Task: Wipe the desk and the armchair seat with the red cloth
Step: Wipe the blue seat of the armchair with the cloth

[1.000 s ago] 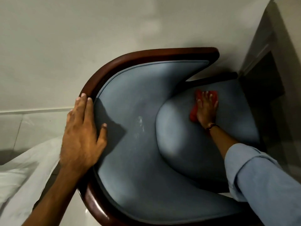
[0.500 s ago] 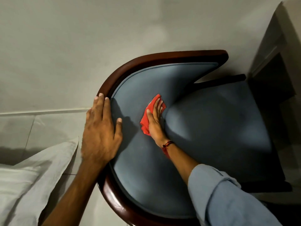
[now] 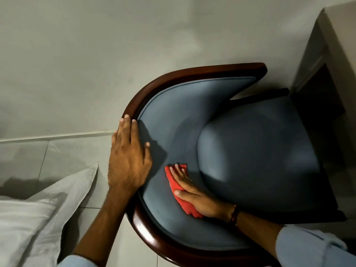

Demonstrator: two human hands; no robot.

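Pale grey floor tiles (image 3: 63, 151) and a plain grey wall (image 3: 134, 45) are seen behind a round armchair with blue cloth padding and a dark shiny wooden rim (image 3: 152, 241). A white pillow (image 3: 28, 224) lies on the floor just beside the chair. The small red cloth (image 3: 174, 185) is pressed flat against the blue padded inside of the chair back (image 3: 159, 199), close to the puffy blue seat cushion (image 3: 260, 151) but not on it. The cloth is held down by the right hand (image 3: 198, 198), with the fingers stretched out flat on top of it, not curled around it. The left hand (image 3: 128, 160) is laid open on the wooden rim, with the thumb on the blue padding, and nothing is held in it; the chair seems to be kept steady this way. The step in hand looks like the wiping of the armchair. The desk cannot be made out for sure, so it cannot be told if that part is done. For the next move, the cloth would need to be slid along the padding and onto the seat cushion, with a firm, flat push so it does not bunch up.
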